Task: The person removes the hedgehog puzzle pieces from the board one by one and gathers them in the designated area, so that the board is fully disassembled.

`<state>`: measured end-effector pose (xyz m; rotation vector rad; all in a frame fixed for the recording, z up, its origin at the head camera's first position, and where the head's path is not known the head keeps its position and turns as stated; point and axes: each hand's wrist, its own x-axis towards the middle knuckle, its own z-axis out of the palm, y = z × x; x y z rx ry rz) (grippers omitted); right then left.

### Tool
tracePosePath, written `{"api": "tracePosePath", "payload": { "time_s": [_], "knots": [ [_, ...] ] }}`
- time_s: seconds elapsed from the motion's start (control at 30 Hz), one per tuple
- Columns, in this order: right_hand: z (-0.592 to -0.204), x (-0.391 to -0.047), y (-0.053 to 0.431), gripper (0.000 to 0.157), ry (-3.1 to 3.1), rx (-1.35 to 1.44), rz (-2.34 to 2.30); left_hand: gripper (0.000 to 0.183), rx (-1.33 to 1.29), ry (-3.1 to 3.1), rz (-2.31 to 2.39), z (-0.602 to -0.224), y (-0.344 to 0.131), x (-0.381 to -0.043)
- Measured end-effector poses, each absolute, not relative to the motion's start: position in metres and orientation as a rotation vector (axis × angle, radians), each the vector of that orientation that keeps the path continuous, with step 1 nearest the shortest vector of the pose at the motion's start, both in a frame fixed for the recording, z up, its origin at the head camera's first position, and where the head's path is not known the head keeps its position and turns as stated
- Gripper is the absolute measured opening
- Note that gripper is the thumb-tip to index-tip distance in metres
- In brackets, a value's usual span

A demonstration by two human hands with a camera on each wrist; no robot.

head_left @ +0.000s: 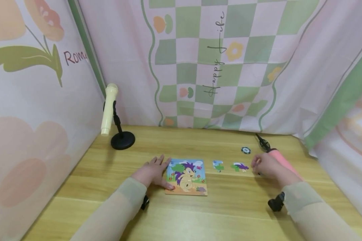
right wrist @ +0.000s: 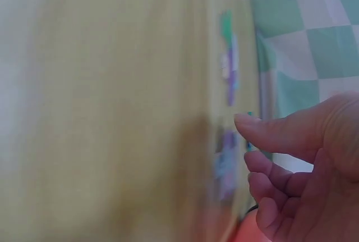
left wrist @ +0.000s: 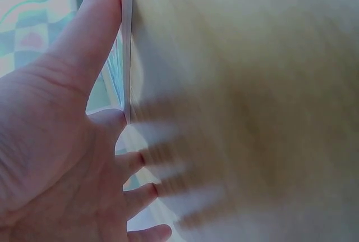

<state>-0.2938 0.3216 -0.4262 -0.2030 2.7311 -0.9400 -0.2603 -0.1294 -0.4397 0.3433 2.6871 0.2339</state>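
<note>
**Left hand steadies the hedgehog puzzle while the right bends over a loose piece**

The puzzle (head_left: 187, 177) lies flat on the worktop (head_left: 199, 217). At its left edge is the left hand (head_left: 153, 170), thumb on the near left corner, fingers spread and fairly straight, gripping nothing.

Just right of the puzzle lies a blue and green piece (head_left: 218, 166); beyond that, farther right, is a green and purple piece (head_left: 239, 167). Next outward is the right hand (head_left: 266, 166), fingers bent, with a gap between thumb and fingertips and nothing seen held there. A blurred purple and blue piece (right wrist: 227, 166) shows close by these fingers in the right wrist view; whether they touch it, I cannot tell.

Farther out, behind and right of the puzzle, are a round chip (head_left: 245, 150) and a pink object (head_left: 285, 164) with a black end; well off behind and left stands a microphone (head_left: 109, 110) on a black stand (head_left: 122, 140).

The pieces look thin, so a poorly placed pinch could push one away. A low sweep toward the puzzle might knock the green and purple piece. The right forearm, so near the pink object, could bump it. Uneven thumb pressure might turn the puzzle.
</note>
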Motion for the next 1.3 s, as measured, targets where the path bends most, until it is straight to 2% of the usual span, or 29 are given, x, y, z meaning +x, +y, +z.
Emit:
{"api": "tracePosePath", "payload": {
  "time_s": [0.2, 0.47, 0.67, 0.9, 1.13, 1.3],
  "knots": [
    [-0.391, -0.306, 0.296, 0.015, 2.83, -0.339, -0.849, 0.124, 0.35, 2.689, 0.245, -0.43, -0.128, -0.255],
    [-0.362, -0.316, 0.225, 0.017, 2.85, -0.524, -0.926, 0.122, 0.362, 2.693, 0.278, -0.428, -0.128, -0.25],
    [-0.374, -0.315, 0.165, 0.012, 2.779, -0.597, -0.996, 0.123, 0.35, 2.692, 0.28, -0.429, -0.129, -0.252],
    [-0.403, -0.304, 0.107, 0.015, 2.711, -0.592, -0.893, 0.122, 0.348, 2.695, 0.279, -0.429, -0.129, -0.252],
    [-0.427, -0.291, 0.079, 0.017, 2.625, -0.686, -0.893, 0.121, 0.362, 2.696, 0.265, -0.43, -0.129, -0.254],
    [-0.434, -0.284, 0.072, 0.025, 2.581, -0.675, -0.886, 0.121, 0.366, 2.697, 0.262, -0.43, -0.129, -0.253]
  ]
}}
